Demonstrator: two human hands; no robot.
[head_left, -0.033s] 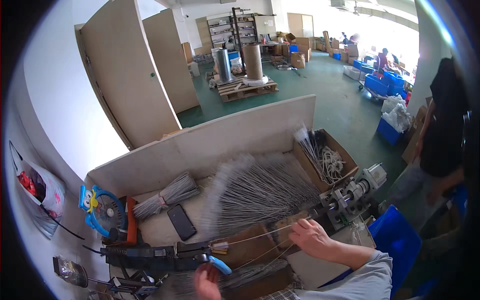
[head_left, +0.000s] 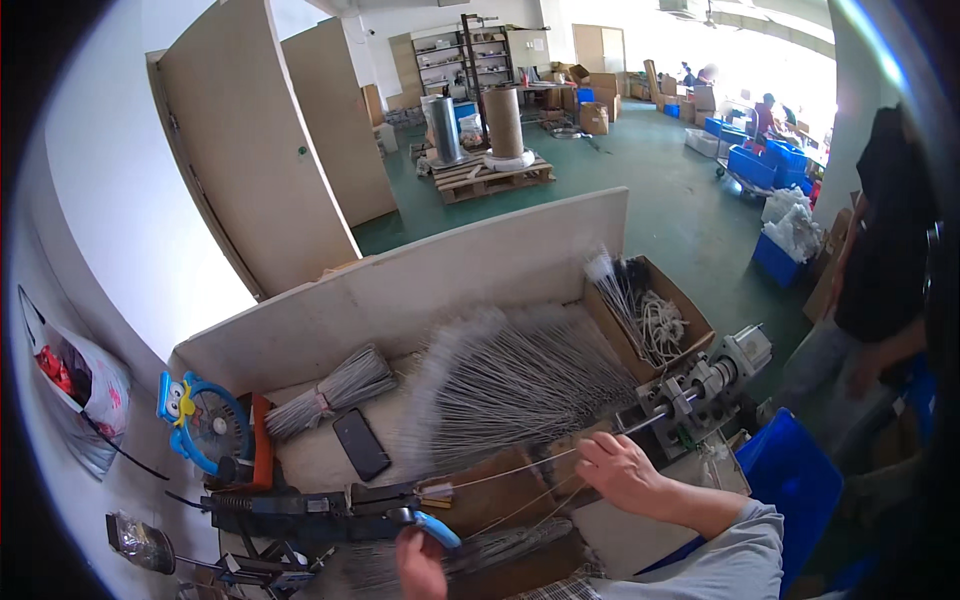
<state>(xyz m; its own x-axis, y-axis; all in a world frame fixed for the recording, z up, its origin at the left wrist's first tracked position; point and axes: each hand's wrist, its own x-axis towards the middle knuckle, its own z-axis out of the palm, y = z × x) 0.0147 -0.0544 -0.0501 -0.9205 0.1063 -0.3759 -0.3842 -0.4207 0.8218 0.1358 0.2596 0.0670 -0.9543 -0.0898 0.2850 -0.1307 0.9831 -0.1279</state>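
Note:
My right hand (head_left: 618,470) is closed with its fingertips pinched on a thin pale wire (head_left: 520,466). The wire runs from a clamp on a long black bench fixture (head_left: 300,510) at the left toward my fingers. Beyond them, a metal shaft (head_left: 650,418) leads to a silver motor unit (head_left: 715,375). Low in the middle, my left hand (head_left: 420,568) has its fingers at the end of a blue lever handle (head_left: 438,530); they look wrapped on it, slightly blurred. Behind the wire lies a wide heap of thin twisted-wire brushes (head_left: 520,385), bristle ends to the left.
A bundle of wire brushes (head_left: 330,392) and a black phone (head_left: 362,445) lie left of the heap. A cardboard box (head_left: 690,345) holds more brushes and white cord. A blue fan (head_left: 215,425) stands at far left. One person (head_left: 880,240) is close by at right, beside a blue bin (head_left: 790,490).
The fingers of my left hand have shifted slightly at the blue handle. More of the metal shaft shows beside my right hand, which has hardly moved.

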